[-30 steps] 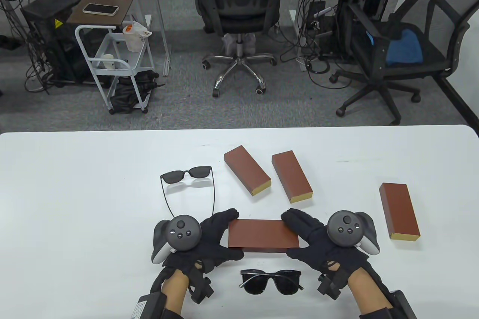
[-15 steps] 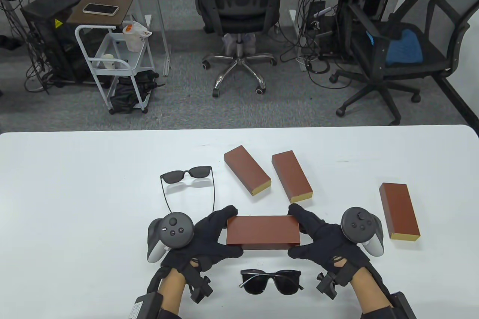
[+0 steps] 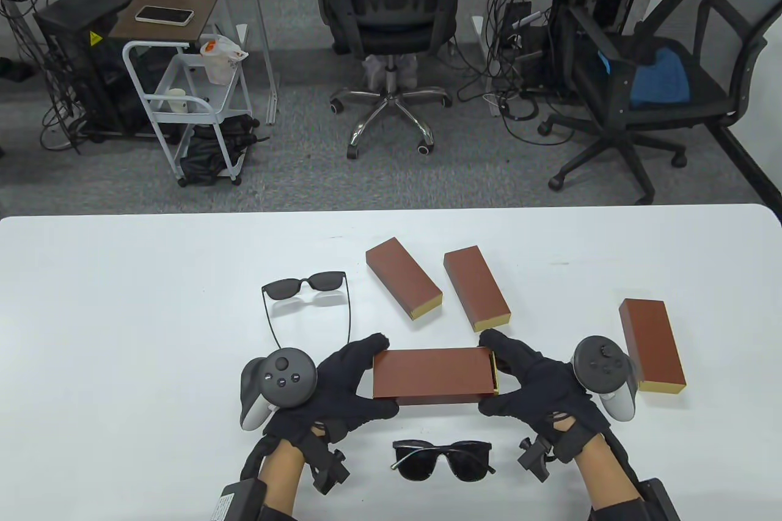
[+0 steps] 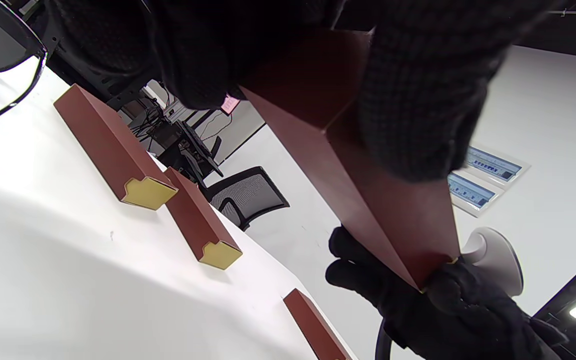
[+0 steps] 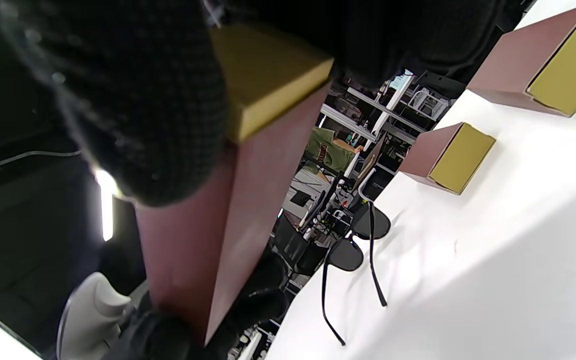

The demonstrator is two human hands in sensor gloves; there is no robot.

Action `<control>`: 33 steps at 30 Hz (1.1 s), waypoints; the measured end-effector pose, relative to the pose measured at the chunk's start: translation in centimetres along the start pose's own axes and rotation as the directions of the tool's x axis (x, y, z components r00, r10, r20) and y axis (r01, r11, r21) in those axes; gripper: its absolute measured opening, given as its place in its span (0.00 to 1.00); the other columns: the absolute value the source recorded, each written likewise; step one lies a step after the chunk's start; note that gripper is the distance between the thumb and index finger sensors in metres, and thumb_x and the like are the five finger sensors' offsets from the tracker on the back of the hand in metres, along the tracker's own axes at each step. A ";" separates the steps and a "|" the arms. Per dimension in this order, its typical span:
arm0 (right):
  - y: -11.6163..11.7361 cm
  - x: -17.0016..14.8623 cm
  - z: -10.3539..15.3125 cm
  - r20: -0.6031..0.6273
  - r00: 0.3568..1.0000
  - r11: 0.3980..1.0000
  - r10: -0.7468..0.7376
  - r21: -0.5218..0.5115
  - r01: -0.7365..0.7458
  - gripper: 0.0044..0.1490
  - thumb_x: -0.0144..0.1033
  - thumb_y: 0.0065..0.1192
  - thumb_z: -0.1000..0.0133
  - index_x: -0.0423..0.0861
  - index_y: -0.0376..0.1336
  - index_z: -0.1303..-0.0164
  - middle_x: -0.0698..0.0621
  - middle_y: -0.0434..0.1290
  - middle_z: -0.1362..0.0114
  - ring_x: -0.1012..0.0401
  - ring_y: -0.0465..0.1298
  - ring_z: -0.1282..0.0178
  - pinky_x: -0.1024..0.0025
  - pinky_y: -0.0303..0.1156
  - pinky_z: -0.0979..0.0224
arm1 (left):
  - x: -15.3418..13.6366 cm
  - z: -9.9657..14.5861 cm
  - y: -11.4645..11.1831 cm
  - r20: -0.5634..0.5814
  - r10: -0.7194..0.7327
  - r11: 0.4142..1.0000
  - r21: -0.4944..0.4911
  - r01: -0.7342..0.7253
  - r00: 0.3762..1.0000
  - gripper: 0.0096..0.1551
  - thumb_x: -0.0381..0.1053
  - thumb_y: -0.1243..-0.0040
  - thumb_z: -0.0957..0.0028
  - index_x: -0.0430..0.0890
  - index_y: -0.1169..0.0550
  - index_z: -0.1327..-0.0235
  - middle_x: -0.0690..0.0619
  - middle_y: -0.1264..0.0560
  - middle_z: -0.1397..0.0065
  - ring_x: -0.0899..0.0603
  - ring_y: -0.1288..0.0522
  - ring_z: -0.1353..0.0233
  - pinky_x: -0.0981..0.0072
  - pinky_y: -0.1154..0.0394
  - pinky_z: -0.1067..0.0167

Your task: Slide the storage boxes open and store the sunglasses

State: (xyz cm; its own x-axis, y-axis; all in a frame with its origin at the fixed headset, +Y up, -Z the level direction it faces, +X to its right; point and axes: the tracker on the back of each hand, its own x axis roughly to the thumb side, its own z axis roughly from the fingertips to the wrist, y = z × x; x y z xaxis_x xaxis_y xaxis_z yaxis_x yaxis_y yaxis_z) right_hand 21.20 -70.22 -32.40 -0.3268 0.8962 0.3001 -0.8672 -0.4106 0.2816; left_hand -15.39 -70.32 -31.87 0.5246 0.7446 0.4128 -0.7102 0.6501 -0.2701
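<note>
Evidently light, stiff: brown sleeve box (image 3: pixel 431 375) gripped at left end by left hand (image 3: pixel 342 383), gold drawer (image 3: pixel 495 373) pinched rightward by right-hand fingers (image 3: pixel 498 345).

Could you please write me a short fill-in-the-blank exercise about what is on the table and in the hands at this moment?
1. Both hands, the left hand and the right hand, hold one brown ____.
2. Counting the held box, the table area shows ____ brown boxes.
3. The yellow inner tray peeks out at the person's ____ hand.
4. The near sunglasses lie with arms ____.

Missing words: box; four; right; folded
</note>
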 end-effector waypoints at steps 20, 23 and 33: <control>-4.9 -2.3 1.5 -0.061 0.969 0.970 -0.238 -0.069 0.234 0.54 0.33 0.84 0.63 0.54 0.55 0.29 0.46 0.59 0.20 0.45 0.70 0.29 0.48 0.69 0.27 | -1.7 0.9 1.7 -0.043 0.119 0.992 0.050 -0.117 0.992 0.57 0.62 0.22 0.57 0.55 0.38 0.15 0.47 0.36 0.15 0.38 0.31 0.20 0.32 0.31 0.30; -4.9 -2.0 1.5 -0.036 0.966 0.964 -0.255 -0.085 0.251 0.54 0.32 0.84 0.63 0.54 0.55 0.29 0.45 0.59 0.21 0.44 0.70 0.30 0.49 0.69 0.28 | -1.8 1.0 1.6 -0.038 0.190 0.979 0.083 -0.187 0.981 0.56 0.62 0.23 0.55 0.55 0.39 0.15 0.47 0.37 0.14 0.37 0.31 0.20 0.33 0.31 0.31; -3.9 -0.6 1.2 0.020 0.969 0.961 -0.245 -0.128 0.246 0.54 0.34 0.84 0.63 0.53 0.54 0.29 0.44 0.58 0.21 0.44 0.71 0.30 0.49 0.70 0.29 | -3.4 1.3 -0.4 -0.197 0.749 0.663 0.212 -0.718 0.633 0.54 0.66 0.39 0.42 0.48 0.52 0.13 0.36 0.43 0.15 0.37 0.23 0.30 0.44 0.25 0.40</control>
State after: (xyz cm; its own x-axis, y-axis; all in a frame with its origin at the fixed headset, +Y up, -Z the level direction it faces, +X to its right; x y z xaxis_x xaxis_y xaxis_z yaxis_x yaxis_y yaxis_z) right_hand 25.24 -69.35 -32.57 -0.0967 0.9659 0.2402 -0.9618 -0.1528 0.2272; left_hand -17.49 -73.27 -32.00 -0.1070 0.9879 -0.1124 -0.9469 -0.1357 -0.2914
